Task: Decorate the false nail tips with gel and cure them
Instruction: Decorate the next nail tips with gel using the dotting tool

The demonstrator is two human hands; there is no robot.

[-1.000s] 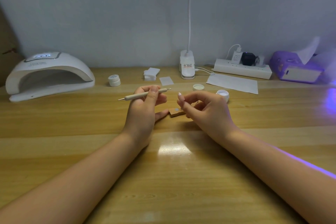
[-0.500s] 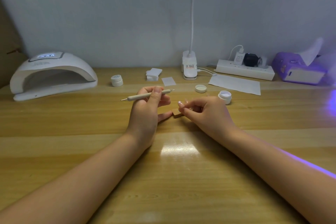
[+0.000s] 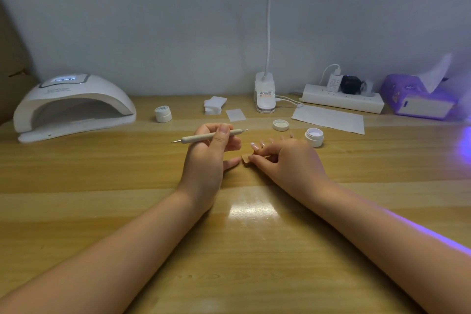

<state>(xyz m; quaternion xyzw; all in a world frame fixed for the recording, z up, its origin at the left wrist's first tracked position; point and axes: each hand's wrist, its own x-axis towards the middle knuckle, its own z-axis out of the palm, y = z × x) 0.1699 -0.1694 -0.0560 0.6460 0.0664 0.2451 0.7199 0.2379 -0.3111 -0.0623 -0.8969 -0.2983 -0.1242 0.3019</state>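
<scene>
Both forearms are bare, no sleeves in view. The left hand (image 3: 209,158) and right hand (image 3: 293,160) wear no rings, watch or gloves. Fingernails short, unpainted.

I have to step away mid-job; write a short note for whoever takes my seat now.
Left hand grips the dotting tool, level, tips clear of everything.
Right hand pinches the strip carrying the nail tips on the table.
Open gel jar behind the right hand, its lid beside it; closed jar near the lamp, far left.
Done: cannot tell how much gel is on.
Left: decorate, then cure.
</scene>
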